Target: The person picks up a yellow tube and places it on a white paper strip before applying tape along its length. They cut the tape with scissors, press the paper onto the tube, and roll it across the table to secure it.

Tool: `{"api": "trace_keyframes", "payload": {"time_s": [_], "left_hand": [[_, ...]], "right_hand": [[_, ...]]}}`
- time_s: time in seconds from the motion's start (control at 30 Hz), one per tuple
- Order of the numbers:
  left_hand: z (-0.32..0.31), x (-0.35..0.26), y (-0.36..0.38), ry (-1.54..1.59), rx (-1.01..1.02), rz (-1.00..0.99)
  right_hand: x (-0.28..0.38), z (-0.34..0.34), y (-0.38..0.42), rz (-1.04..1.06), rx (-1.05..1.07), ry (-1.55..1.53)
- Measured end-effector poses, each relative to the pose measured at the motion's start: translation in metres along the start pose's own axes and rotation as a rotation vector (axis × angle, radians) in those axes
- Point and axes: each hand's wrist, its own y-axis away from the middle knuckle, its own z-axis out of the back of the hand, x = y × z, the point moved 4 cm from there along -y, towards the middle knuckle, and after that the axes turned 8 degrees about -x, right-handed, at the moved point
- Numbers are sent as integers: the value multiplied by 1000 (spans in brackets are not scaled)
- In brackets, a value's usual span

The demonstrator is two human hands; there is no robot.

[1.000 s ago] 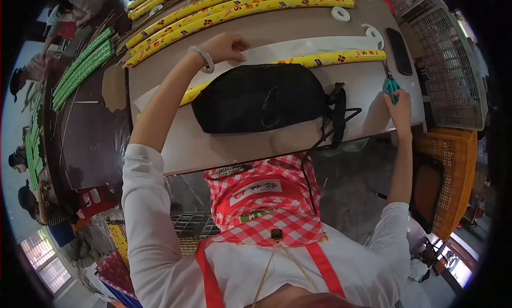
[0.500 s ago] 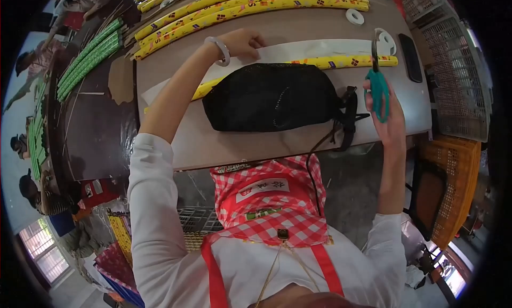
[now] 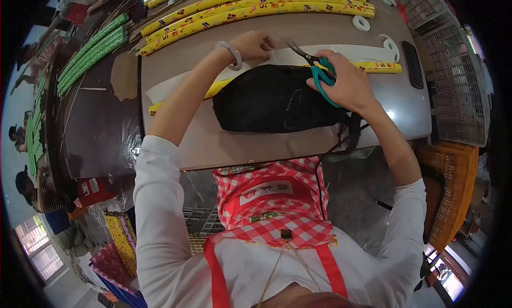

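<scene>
My right hand [image 3: 346,86] grips teal-handled scissors [image 3: 314,65], blades open and pointing left over the white paper strip [image 3: 298,54]. My left hand [image 3: 255,44], with a pale bangle on the wrist, presses on that strip and on the yellow patterned tube [image 3: 373,67] lying along it. A black mesh bag [image 3: 274,100] lies on the table just in front of the tube, under my right hand.
Several yellow patterned tubes [image 3: 250,6] lie at the table's far edge, with tape rolls [image 3: 361,23] and a black phone [image 3: 413,62] at right. Green tubes [image 3: 90,46] lie on the left bench. Plastic crates [image 3: 453,57] stand at right. Other people work at far left.
My right hand lifted the scissors from the table's right side and carried them left to the paper strip above the bag. The left hand stayed put.
</scene>
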Motion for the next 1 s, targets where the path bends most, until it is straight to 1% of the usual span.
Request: {"api": "trace_keyframes", "payload": {"time_s": [0.03,0.13,0.2,0.23,0.3,0.33,0.4,0.43,0.5,0.53,0.67,0.77,0.83,1.0], "left_hand": [[-1,4,-1,1,6,0],[1,5,-3,29,10,26],[5,5,-4,-89,71,117],[7,7,-6,-89,69,117],[5,17,-10,-49,184,233],[5,21,-11,-47,187,235],[3,23,-9,156,177,329],[4,20,-7,157,182,331],[8,14,-3,262,197,384],[6,23,-8,303,217,403],[5,26,-8,345,205,435],[7,20,-5,358,235,449],[7,17,-4,378,304,428],[8,12,-1,345,286,418]], "right_hand": [[-4,-4,-2,46,-23,4],[-7,-7,-12,21,24,69],[-6,-6,-16,45,1,79],[-2,-6,-17,42,32,62],[5,-6,-16,38,68,44],[9,-8,-14,47,107,57],[17,-9,-12,54,188,94],[19,-10,-13,49,191,92],[21,-15,-13,51,235,167],[23,-17,-13,47,236,164],[25,-23,-12,28,244,163],[25,-25,-12,31,236,195],[26,-25,-14,36,231,219],[28,-27,-15,5,259,236]]}}
